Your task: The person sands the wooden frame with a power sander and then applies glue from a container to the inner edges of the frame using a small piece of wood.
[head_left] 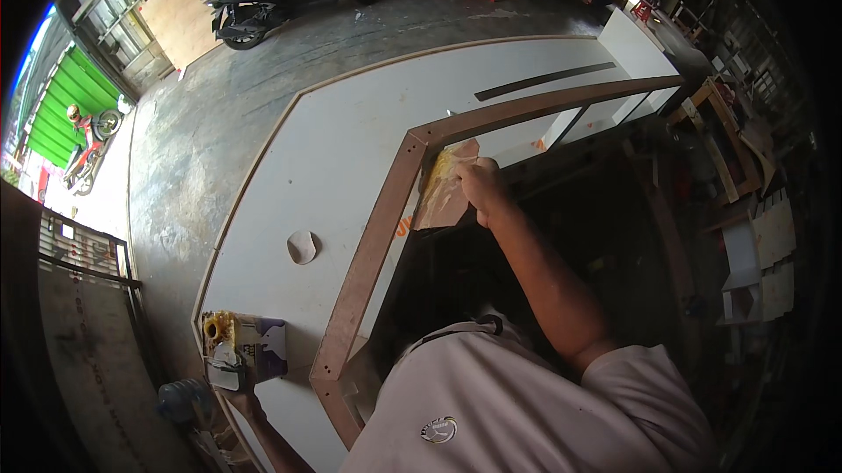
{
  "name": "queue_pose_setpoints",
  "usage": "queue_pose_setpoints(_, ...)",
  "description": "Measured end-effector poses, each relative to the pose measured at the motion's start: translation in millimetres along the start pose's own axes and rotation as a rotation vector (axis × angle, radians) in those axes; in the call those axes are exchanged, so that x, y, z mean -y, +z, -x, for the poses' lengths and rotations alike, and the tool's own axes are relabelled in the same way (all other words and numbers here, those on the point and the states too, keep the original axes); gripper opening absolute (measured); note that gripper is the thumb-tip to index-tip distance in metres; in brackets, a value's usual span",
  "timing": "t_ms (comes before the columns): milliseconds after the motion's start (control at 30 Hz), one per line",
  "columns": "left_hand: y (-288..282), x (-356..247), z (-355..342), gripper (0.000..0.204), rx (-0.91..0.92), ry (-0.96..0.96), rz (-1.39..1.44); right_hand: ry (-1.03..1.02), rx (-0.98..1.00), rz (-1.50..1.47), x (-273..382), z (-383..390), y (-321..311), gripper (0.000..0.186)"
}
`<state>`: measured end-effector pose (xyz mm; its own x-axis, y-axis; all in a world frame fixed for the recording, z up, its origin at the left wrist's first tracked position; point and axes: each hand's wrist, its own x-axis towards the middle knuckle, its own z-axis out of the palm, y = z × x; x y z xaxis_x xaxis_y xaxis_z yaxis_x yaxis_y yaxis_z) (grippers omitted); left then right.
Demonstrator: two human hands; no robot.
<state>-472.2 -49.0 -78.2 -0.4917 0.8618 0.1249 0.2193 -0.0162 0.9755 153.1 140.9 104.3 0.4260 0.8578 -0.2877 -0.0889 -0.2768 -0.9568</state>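
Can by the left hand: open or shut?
Open: the can shows a dark, uncovered round mouth at its yellow-smeared end. How full: cannot tell.

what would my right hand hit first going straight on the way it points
Past the flat brown sheet smeared yellow that it holds, your right hand would likely meet the brown wooden frame near its corner; depth is unclear.

room ran over panel (316,157) above disc (302,247), tin (269,346) and left hand (240,395) blocked panel's near left, rail (373,254) stood between them and right hand (479,188)
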Motion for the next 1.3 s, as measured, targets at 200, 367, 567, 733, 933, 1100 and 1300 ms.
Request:
queue_pose_setpoints(200,-12.8,-3.0,10.2,0.101,0.104,-0.062,-0.007,-0.044,-0.02,0.055,6.1,-0.3,22.6,0.018)
queue_pose_setpoints(367,-32.6,-12.3,5.1,0.096,0.25,-0.134,-0.111,-0.098,-0.002,0.135,12.5,6.9,25.2,0.019)
queue_pose_setpoints(567,-60.1,-104.5,-16.5,0.062,0.517,-0.693,-1.079,-0.044,0.045,-0.076,-11.6,-5.9,-25.2,0.026)
queue_pose_setpoints(733,10.6,-216.4,-12.2,0.037,0.571,-0.512,-1.163,-0.066,-0.017,-0.053,-19.3,15.3,-21.6,0.027)
queue_pose_setpoints(933,88.8,-223.3,-0.2,0.042,0.388,-0.09,-0.71,-0.233,-0.021,0.274,-100.0,-6.1,-24.5,0.031)
queue_pose_setpoints(1100,171.5,-245.6,25.5,0.038,0.503,-0.034,-0.656,-0.4,-0.042,0.525,-118.8,8.6,-6.6,0.025)
queue_pose_setpoints(1300,224.1,-224.5,29.1,0.048,0.622,-0.059,-0.701,-0.674,-0.194,0.324,-133.4,16.0,3.5,0.025)
